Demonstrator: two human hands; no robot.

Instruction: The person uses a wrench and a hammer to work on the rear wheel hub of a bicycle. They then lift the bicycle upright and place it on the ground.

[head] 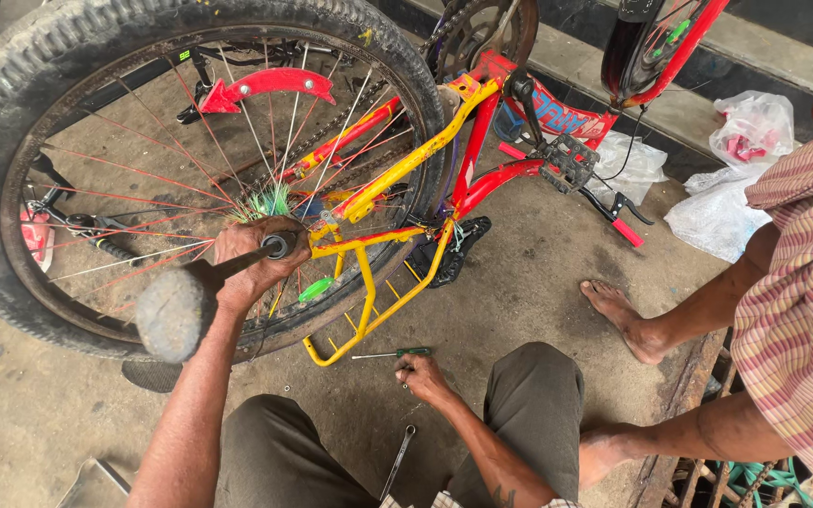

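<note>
Left hand: the left hand (254, 266) is wrapped round a hammer (201, 292) near its head end, fingers pressed closed about the dark shaft; the rounded, worn grey end bulges toward the camera, blurred
Hammer tip: a small round metal face sits just beyond the fingers, against the hub of the rear wheel (190, 169)
Wheel: knobbly black rubber tyre, dull rusty rim, thin spokes partly red, a tuft of green bristles at the hub just above the fingers
Frame: the bicycle frame (482, 160) lies on its side, glossy red and yellow tube, paint chipped; a yellow wire carrier rack (369, 301) juts out to the right of the left fingers
Right hand: the right hand (422, 376) rests on the concrete floor (519, 282), fingers curled loosely, tips touching the floor
Screwdriver: a slim screwdriver (392, 355) with a green handle lies just above the right fingers
Spanner: a grey metal spanner (397, 461) lies below them, between the knees
Other person: a bare foot (628, 320) and striped sleeve stand well to the right
Bags: crumpled clear plastic bags (726, 188) lie far right
</note>
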